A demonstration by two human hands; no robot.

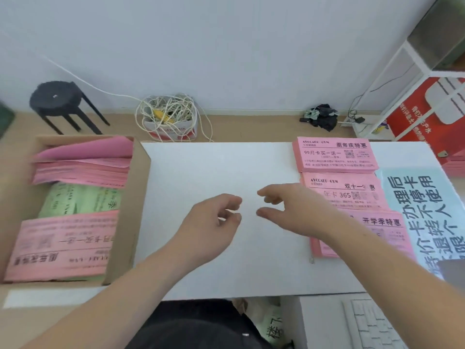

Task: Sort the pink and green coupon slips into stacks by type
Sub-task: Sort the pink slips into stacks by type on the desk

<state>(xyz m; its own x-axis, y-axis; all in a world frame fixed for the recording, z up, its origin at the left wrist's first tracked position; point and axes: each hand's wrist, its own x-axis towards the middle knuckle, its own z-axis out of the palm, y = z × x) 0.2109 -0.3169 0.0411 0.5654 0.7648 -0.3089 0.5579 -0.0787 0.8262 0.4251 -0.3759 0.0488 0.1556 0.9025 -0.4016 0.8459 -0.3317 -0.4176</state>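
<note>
Hovering empty and close together, left hand and right hand, both loosely curled, pink stack headed AVOCADO GYM

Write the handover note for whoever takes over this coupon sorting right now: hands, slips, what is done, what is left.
Hands: left hand and right hand are both empty, fingers loosely curled, over the bare middle of the white table.
Unsorted: the cardboard box at the left holds mixed pink slips and green slips.
Done: three pink stacks on the table's right side: far stack, middle stack, and near stack, partly hidden by the right forearm.
Left: empty the box by type. No green stack shows on the table yet.
</note>
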